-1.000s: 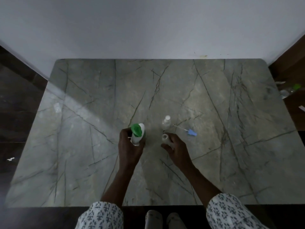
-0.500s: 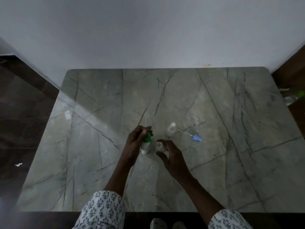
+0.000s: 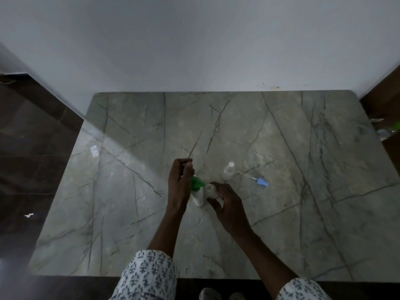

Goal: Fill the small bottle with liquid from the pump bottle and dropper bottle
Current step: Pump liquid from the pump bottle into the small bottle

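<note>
Marble desk [image 3: 303,213]: carrying all three bottles I am watching.
left hand [image 3: 180,185]: fingers curling over the green head of the pump bottle [image 3: 199,199], which is standing upright.
right hand [image 3: 229,204]: fingers wrapping round the small bottle [image 3: 211,189], holding its mouth just beside the green nozzle.
dropper bottle [image 3: 229,171]: standing behind, apart from both hands, with a blue-tipped stick [image 3: 262,182] lying near it.
fill level: I am not managing to read it; too dim.
progress: I am judging the pump stage to be under way, with the dropper stage waiting.
</note>
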Available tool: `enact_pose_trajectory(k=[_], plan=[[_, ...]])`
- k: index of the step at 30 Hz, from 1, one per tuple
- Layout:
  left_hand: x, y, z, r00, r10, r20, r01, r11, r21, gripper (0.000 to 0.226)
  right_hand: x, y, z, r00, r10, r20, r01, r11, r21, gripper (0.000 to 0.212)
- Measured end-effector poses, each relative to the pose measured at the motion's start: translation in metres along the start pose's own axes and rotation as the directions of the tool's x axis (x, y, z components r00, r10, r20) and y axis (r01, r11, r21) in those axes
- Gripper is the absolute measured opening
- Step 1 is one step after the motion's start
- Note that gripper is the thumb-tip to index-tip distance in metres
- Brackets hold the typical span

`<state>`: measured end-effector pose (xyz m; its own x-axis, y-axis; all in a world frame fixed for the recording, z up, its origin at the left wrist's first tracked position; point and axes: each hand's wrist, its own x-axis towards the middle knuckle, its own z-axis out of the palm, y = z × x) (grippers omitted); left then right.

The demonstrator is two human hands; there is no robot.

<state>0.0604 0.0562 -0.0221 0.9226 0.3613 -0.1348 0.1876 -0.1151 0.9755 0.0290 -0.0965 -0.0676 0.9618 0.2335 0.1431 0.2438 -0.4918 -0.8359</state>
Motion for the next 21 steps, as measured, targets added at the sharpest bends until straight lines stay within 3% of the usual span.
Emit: enact_pose_trajectory(k=[4, 7, 15, 21], plan=[[0.014, 0.004, 0.002, 0.993, -0.062, 0.1, 0.039, 0.976, 0.214, 0.035, 0.004, -0.002, -0.003, 1.0, -0.022, -0.008, 0.021, 0.997, -0.071, 0.042], [0.02, 0.005, 0.005, 0.994, -0.039, 0.1, 0.006, 0.949, 0.314, 0.03, 0.007, -0.003, -0.003, 1.0, -0.027, -0.001, 0.026, 0.991, -0.135, 0.045], [0.025, 0.007, 0.009, 0.998, -0.017, 0.069, -0.012, 0.918, 0.396, 0.024, 0.003, -0.007, -0.009, 1.0, -0.014, -0.002, 0.013, 0.979, -0.205, 0.051], [0.017, 0.005, 0.009, 0.999, -0.015, 0.038, 0.004, 0.959, 0.282, 0.023, -0.001, -0.008, -0.018, 1.0, -0.028, 0.001, 0.028, 0.975, -0.219, 0.048]])
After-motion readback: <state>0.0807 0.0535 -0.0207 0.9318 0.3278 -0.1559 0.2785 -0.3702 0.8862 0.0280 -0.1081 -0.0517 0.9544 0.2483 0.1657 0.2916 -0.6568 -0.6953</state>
